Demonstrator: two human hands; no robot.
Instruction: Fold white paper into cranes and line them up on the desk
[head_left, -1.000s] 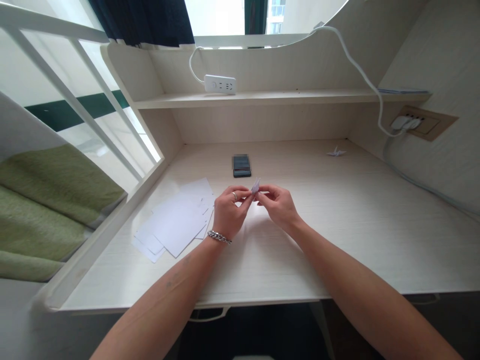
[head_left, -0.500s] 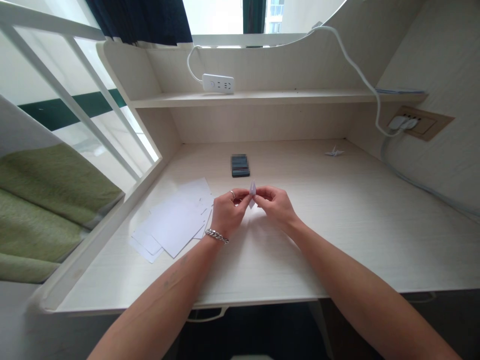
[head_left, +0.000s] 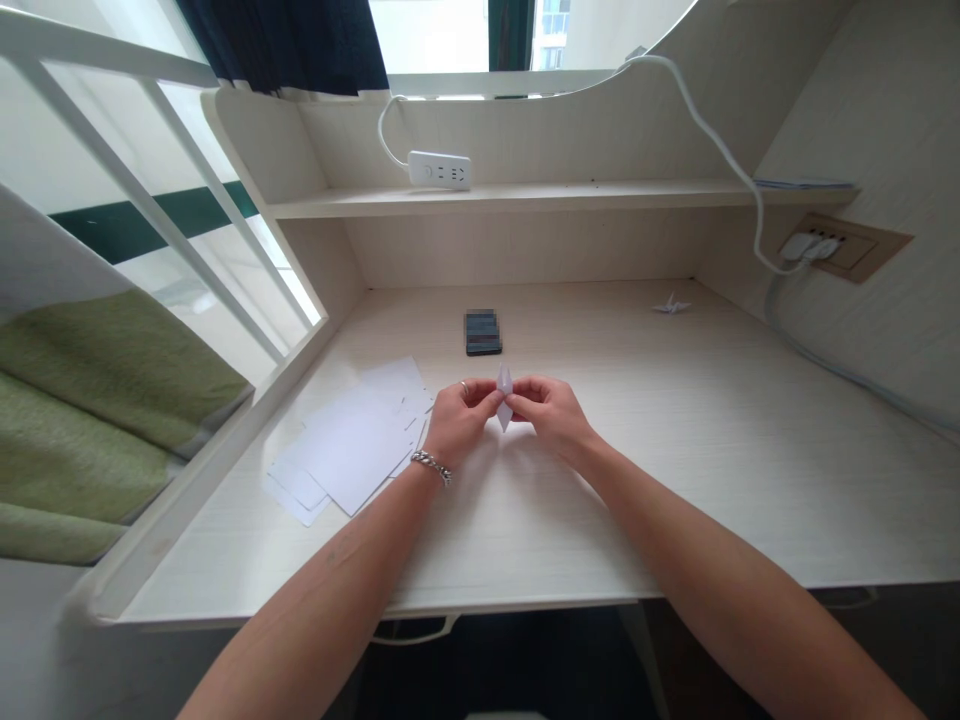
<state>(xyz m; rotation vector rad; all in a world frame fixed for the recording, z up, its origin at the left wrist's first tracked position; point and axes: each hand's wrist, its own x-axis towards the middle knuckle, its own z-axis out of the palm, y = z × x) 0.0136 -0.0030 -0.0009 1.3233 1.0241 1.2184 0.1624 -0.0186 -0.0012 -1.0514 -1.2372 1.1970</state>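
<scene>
A small piece of folded white paper (head_left: 505,384), narrow and pointed at top and bottom, is held upright above the desk between both hands. My left hand (head_left: 463,416) pinches its left side between thumb and fingers; a ring and a chain bracelet are on this hand and wrist. From the other side, my right hand (head_left: 552,410) pinches the right edge the same way. The fingertips cover part of the folds. Just beyond the hands lies a black phone (head_left: 482,332), its screen blurred out.
Loose white paper sheets (head_left: 352,440) overlap left of my left hand. A folded paper crane (head_left: 671,304) rests at the desk's far right. A white power strip (head_left: 439,170) sits on the shelf (head_left: 540,200), and a white cable (head_left: 720,145) runs to the wall socket (head_left: 847,246).
The folded paper has turned slightly between my fingers, and more of its lower point shows. Both hands stay pinched on it in nearly the same place.
</scene>
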